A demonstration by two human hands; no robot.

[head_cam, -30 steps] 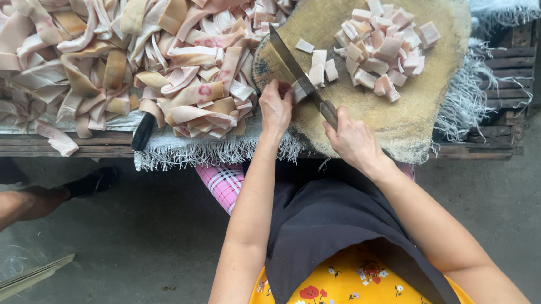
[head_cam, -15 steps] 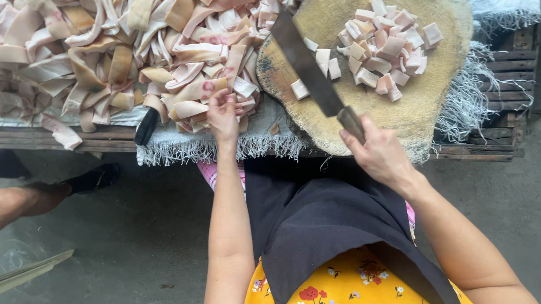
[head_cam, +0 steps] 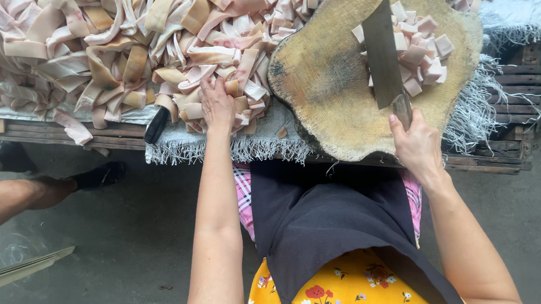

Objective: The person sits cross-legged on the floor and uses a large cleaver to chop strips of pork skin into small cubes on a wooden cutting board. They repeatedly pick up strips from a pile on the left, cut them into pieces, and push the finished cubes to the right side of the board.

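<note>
Your right hand (head_cam: pixel 417 146) has its grip closed around the handle of the cleaver (head_cam: pixel 382 54), at the near edge of the round wooden chopping block (head_cam: pixel 329 86). The wide blade points away from you and lies over the block, with its far part resting against the small pile of cut pink cubes (head_cam: pixel 421 52) on the right half of the block. The cubes are just beyond and to the right of your right hand, touching the blade.

Your left hand (head_cam: pixel 216 105) is well apart from the cleaver, to the left of the block. It is pressed flat, palm down, on the near edge of the big heap of long pale strips (head_cam: pixel 89 56) that covers the bench (head_cam: pixel 502 156). The fingers are spread over the strips, and I cannot tell whether they are pinching 1 strip or only lying on top.

A dark handle (head_cam: pixel 156 124) sticks out of the heap just to the left of your left hand, not touching it. A frayed white woven sheet (head_cam: pixel 512 12) lies under the heap and the block. At the left edge, another person's bare arm (head_cam: pixel 11 202) is above the concrete floor.
</note>
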